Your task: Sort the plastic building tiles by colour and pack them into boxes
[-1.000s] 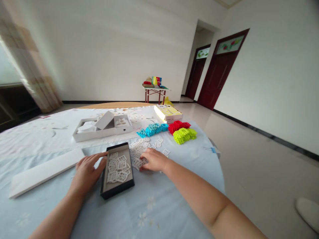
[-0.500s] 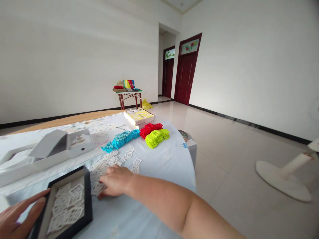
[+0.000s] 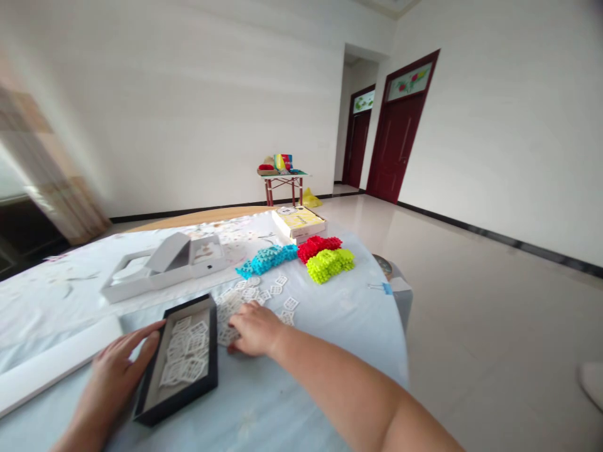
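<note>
On the left, my left hand (image 3: 125,361) grips the near-left side of a shallow black box (image 3: 213,342), its thumb and fingers at the rim. White lattice pieces (image 3: 181,370) lie in a loose layer inside it. Just right of the box, my right hand (image 3: 257,328) is down on a heap of similar white pieces (image 3: 233,302), fingers curled over them. What lies under the palm is hidden. A few single pieces (image 3: 291,304) are scattered to the right of the heap.
Behind the heap stand blue (image 3: 268,258), red (image 3: 320,247) and lime-green (image 3: 330,265) stacks of small pieces. A yellow-and-white box (image 3: 299,221) is farther back. An open white box (image 3: 162,267) and a long white lid (image 3: 61,361) lie left. A blue-handled clip (image 3: 387,288) sits at the table edge.
The view has swung left, so everything appears farther right and more of my left hand shows. My right hand remains at the heap, and my left hand stays on the black box.
</note>
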`<state>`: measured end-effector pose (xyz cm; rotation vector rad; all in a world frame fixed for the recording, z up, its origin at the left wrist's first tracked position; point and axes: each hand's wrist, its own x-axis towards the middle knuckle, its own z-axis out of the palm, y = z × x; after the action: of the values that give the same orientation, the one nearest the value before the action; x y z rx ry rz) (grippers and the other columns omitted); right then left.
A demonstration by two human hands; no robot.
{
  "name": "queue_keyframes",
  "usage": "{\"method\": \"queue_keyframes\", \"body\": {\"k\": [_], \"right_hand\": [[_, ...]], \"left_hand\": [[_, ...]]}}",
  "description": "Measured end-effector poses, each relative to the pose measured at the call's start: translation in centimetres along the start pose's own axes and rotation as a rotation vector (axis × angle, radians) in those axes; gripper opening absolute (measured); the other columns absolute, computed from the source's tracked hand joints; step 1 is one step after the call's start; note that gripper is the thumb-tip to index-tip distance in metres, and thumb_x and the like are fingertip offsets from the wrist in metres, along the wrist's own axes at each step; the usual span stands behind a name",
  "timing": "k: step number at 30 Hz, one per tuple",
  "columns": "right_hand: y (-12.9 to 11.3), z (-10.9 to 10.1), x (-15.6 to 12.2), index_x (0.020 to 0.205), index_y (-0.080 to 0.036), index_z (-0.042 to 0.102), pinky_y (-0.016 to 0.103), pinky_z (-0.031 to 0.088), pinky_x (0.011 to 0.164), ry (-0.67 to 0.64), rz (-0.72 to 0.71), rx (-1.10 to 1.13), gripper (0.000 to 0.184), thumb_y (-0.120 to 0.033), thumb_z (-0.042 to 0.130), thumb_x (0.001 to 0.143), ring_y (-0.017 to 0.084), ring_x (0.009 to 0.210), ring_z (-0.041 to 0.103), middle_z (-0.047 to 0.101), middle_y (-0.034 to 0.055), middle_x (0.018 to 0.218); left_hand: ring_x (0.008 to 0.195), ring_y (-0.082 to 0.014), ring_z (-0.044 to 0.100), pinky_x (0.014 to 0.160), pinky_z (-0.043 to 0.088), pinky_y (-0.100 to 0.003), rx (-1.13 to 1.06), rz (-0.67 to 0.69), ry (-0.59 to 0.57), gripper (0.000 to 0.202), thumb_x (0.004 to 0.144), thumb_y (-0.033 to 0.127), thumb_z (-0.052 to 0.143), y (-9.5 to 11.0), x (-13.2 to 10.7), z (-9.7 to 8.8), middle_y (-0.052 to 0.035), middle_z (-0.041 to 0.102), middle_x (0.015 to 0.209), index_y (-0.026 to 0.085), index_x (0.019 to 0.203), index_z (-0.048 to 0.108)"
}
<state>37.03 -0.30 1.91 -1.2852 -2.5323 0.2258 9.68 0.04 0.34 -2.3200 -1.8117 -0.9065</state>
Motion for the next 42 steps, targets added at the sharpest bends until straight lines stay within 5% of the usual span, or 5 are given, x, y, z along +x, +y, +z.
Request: {"method": "queue_keyframes", "body": {"k": [10,18,25,34,42], "right_hand": [[0.6,0.3,-0.8,0.102,-0.019,0.061,0.032,0.040,0.088,0.055,-0.017,0.191,0.031,-0.028,0.066,0.072,0.020,0.100,0.052,0.059,0.0073,0.099],[0.8,0.4,-0.7,0.082,-0.019,0.061,0.025,0.041,0.076,0.092,0.030,0.298,0.012,-0.020,0.063,0.070,0.015,0.084,0.056,0.062,0.0020,0.085],[1.8,0.2,-0.8,0.085,-0.018,0.060,0.024,0.042,0.072,0.116,0.126,0.458,0.013,-0.025,0.057,0.074,0.014,0.080,0.058,0.064,0.0007,0.083],[3.1,-0.2,-0.4,0.088,-0.017,0.059,0.026,0.044,0.068,0.306,0.234,0.584,0.023,-0.036,0.055,0.076,0.014,0.075,0.056,0.062,0.0020,0.082],[-0.9,-2.9,0.2,0.098,-0.017,0.059,0.023,0.045,0.057,0.320,0.201,0.748,0.036,-0.042,0.061,0.073,0.012,0.062,0.054,0.061,0.0007,0.075]], "left_hand": [[0.101,-0.0224,0.057,0.093,0.038,-0.037,-0.012,0.014,-0.009,0.041,0.085,0.046,0.035,1.4,-0.1,-0.3,-0.0058,0.067,0.105,0.022,0.105,0.062],[0.102,-0.0220,0.056,0.093,0.037,-0.038,-0.018,0.017,-0.001,0.039,0.085,0.044,0.036,1.5,-0.2,-0.3,-0.0055,0.066,0.105,0.024,0.105,0.062],[0.102,-0.0219,0.055,0.094,0.035,-0.039,-0.023,0.002,0.011,0.037,0.085,0.042,0.035,1.6,-0.4,-0.3,-0.0050,0.066,0.105,0.024,0.103,0.062],[0.102,-0.0216,0.055,0.096,0.032,-0.040,-0.062,-0.006,0.033,0.036,0.085,0.041,0.036,1.9,-0.4,-0.1,-0.0052,0.066,0.104,0.024,0.102,0.063],[0.102,-0.0206,0.055,0.098,0.029,-0.039,-0.083,-0.008,0.038,0.034,0.085,0.037,0.036,2.2,-0.1,-0.1,-0.0048,0.067,0.103,0.024,0.101,0.064]]}}
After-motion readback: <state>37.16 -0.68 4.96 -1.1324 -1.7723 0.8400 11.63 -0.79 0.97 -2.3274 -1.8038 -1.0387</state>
